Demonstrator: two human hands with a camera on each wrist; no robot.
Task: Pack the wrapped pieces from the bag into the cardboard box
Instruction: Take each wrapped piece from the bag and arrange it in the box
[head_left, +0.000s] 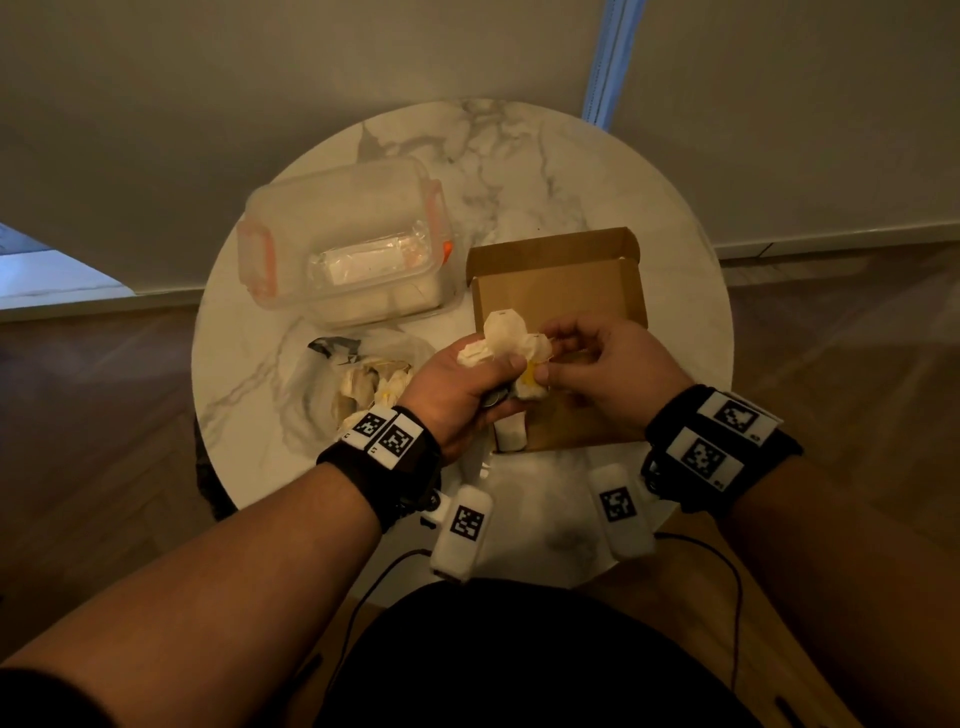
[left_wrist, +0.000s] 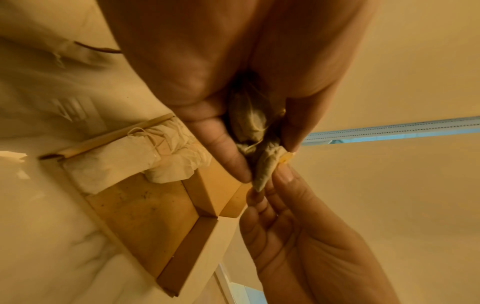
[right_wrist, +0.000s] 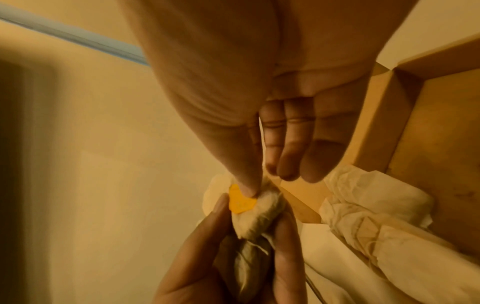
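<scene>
Right now I see both hands meeting just above the near-left corner of the open cardboard box (head_left: 558, 291). My left hand (head_left: 457, 387) is curled round a paper-wrapped piece (head_left: 501, 338), its crumpled end sticking up past the fingers. My right hand (head_left: 597, 364) pinches that piece's tip between thumb and forefinger, right at a small yellow tab (right_wrist: 240, 202), the other fingers loosely extended. Another wrapped piece (left_wrist: 124, 160) lies inside the box, against its near wall. Left of the box sits the plastic bag (head_left: 353, 379) with more wrapped pieces; beyond that, a clear lidded container (head_left: 343, 244).
</scene>
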